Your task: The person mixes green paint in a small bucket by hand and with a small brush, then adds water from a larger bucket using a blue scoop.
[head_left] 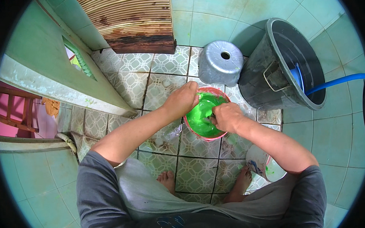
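Note:
A red bucket [208,137] stands on the tiled floor in front of my feet, with bright green paint-like liquid [198,113] in it. The liquid is smeared up the inner wall. My left hand [183,100] is closed at the bucket's left rim and appears to grip it. Over the right side of the bucket, my right hand [229,117] is closed in a fist, thumb side toward the liquid. A small greyish end shows below its fingers, but what it belongs to is hidden.
A white pail [256,161] with green smears lies tilted by my right foot. Beyond the red bucket are a grey plastic stool [220,66] and a big dark bin [265,77] with a blue hose [338,83]. A slatted wooden panel [135,25] leans on the far wall; a green door [69,85] stands left.

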Motion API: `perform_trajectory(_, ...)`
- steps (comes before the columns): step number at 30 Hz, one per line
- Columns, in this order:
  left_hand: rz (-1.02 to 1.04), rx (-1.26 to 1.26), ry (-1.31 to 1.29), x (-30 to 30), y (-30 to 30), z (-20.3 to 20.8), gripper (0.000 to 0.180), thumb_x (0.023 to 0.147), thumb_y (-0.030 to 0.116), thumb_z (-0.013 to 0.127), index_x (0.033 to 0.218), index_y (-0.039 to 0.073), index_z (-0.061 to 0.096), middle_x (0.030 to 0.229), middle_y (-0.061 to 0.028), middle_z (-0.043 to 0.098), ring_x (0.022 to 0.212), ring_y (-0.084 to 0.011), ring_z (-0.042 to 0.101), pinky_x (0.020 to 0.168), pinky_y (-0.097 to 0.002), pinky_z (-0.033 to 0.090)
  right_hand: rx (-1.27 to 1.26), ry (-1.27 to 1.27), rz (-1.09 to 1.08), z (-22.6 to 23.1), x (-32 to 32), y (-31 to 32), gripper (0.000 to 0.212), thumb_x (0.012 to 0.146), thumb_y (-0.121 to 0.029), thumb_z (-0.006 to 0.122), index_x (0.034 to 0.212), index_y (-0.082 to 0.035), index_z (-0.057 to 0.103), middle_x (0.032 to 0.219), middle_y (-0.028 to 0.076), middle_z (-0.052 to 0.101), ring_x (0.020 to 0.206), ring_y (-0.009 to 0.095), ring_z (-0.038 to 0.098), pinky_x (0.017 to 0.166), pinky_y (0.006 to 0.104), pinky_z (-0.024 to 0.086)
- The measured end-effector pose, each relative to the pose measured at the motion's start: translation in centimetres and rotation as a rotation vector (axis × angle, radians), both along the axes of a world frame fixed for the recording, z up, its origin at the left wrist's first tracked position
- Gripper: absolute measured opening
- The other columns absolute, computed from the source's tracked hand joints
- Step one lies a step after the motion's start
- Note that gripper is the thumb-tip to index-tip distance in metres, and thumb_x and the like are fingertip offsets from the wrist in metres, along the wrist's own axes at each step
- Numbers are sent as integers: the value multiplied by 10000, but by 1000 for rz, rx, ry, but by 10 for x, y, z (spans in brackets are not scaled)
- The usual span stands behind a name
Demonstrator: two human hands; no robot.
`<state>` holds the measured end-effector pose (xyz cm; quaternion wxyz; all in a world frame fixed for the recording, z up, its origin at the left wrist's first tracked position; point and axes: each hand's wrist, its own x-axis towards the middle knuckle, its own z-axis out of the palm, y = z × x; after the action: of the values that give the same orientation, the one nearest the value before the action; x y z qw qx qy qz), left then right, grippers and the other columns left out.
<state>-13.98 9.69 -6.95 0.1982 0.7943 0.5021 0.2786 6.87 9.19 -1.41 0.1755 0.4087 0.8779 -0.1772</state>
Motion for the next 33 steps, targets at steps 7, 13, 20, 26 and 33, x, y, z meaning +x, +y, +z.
perform_trajectory(7, -8, -13, -2, 0, 1, -1, 284, 871, 120, 647, 1052, -9, 470, 974, -231, 584, 907, -427, 602, 783, -497, 485, 106, 106, 3, -4, -5, 0, 295, 896, -286, 614, 943, -12, 713, 904, 203, 724, 862, 353, 713, 778, 449, 565)
perform_trajectory(13, -1, -35, -1, 0, 1, 0, 286, 878, 142, 642, 1056, -5, 472, 995, -229, 590, 920, -423, 604, 783, -496, 487, -73, 3, 35, 8, -7, -8, 308, 877, -304, 653, 906, -4, 719, 898, 215, 718, 871, 369, 706, 801, 456, 558)
perform_trajectory(20, 33, -42, 27, 2, 1, 3, 283, 879, 164, 641, 1059, 11, 486, 992, -207, 611, 918, -402, 620, 775, -489, 500, 192, -11, 20, -6, 5, -3, 238, 854, -276, 670, 913, -46, 689, 858, 171, 723, 819, 341, 709, 717, 457, 562)
perform_trajectory(26, 77, -41, 43, 0, 0, 4, 262, 872, 176, 641, 1041, 22, 512, 942, -192, 637, 895, -387, 636, 766, -488, 506, 44, 65, 73, 0, -2, -4, 267, 867, -280, 650, 915, -23, 700, 861, 188, 726, 848, 351, 715, 774, 449, 565)
perform_trajectory(33, 85, -58, 101, 1, 0, 6, 251, 867, 194, 637, 1005, 22, 517, 922, -191, 635, 896, -386, 637, 774, -498, 503, 108, -96, 13, 7, 8, 0, 293, 869, -280, 650, 938, 2, 688, 875, 184, 728, 856, 349, 713, 778, 451, 564)
